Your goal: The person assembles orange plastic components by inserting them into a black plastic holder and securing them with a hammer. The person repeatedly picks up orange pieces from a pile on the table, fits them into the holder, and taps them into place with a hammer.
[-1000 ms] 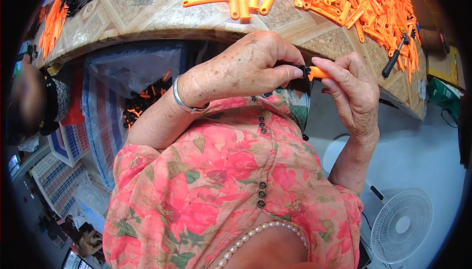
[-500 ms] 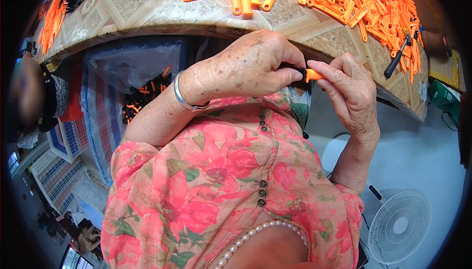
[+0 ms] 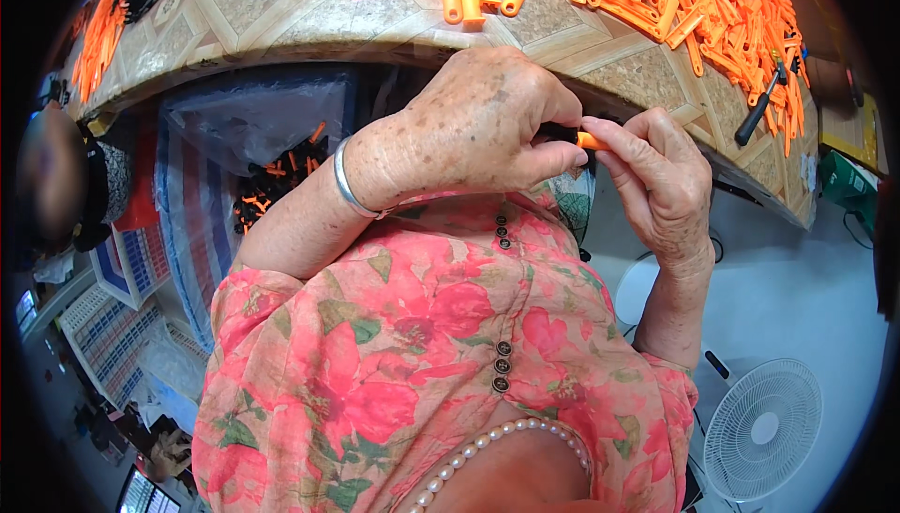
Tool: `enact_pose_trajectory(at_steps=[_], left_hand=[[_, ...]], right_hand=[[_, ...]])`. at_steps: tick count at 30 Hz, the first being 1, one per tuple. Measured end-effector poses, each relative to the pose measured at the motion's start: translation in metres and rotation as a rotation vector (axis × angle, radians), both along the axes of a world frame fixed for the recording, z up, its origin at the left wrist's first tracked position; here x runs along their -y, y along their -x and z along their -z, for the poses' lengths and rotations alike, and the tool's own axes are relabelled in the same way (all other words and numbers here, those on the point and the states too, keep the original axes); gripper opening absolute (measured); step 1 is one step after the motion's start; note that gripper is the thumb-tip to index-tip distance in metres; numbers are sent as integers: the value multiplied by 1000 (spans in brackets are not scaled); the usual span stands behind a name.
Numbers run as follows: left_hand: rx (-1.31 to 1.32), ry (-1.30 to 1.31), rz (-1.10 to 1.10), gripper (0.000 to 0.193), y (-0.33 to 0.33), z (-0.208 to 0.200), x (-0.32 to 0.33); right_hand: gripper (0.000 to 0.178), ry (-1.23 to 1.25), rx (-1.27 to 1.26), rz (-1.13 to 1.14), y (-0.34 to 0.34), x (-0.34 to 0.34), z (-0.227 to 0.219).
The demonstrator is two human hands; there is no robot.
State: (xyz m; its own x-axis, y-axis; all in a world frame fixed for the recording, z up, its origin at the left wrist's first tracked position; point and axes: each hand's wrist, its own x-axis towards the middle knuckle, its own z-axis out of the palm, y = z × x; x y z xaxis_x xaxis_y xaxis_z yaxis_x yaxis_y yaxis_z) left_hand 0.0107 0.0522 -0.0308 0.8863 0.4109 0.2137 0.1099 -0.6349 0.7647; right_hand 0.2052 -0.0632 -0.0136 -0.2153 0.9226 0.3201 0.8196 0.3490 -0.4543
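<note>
My left hand, with a silver bangle at the wrist, is closed on a black piece. Most of that piece is hidden in my fingers. Between the thumb and fingers of my right hand is an orange plastic handle, its short visible end pointing left. The two parts meet end to end in front of my chest, just below the table edge. How far one goes into the other cannot be made out.
A large heap of orange plastic handles covers the table at the far right. A black-handled tool lies by the heap. Under the table at left, a striped bag holds black and orange pieces. A white fan stands at lower right.
My hands have drawn slightly closer together, and less of the orange handle shows between them. My left fingers cover its end more. The heap on the table is unchanged.
</note>
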Motion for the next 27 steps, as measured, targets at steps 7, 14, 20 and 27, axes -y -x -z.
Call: enact_pose_trajectory(at_steps=[7, 14, 20, 27], left_hand=[[22, -119, -8, 22, 0, 0, 3], [54, -26, 92, 24, 0, -4, 2], [62, -2, 136, 28, 1, -2, 1], [31, -109, 60, 25, 5, -3, 8]], right_hand=[[23, 132, -224, 118, 5, 3, -7], [17, 188, -261, 17, -4, 6, -14], [17, 237, -316, -25, -3, 7, -11], [14, 176, -268, 52, 10, 11, -5]])
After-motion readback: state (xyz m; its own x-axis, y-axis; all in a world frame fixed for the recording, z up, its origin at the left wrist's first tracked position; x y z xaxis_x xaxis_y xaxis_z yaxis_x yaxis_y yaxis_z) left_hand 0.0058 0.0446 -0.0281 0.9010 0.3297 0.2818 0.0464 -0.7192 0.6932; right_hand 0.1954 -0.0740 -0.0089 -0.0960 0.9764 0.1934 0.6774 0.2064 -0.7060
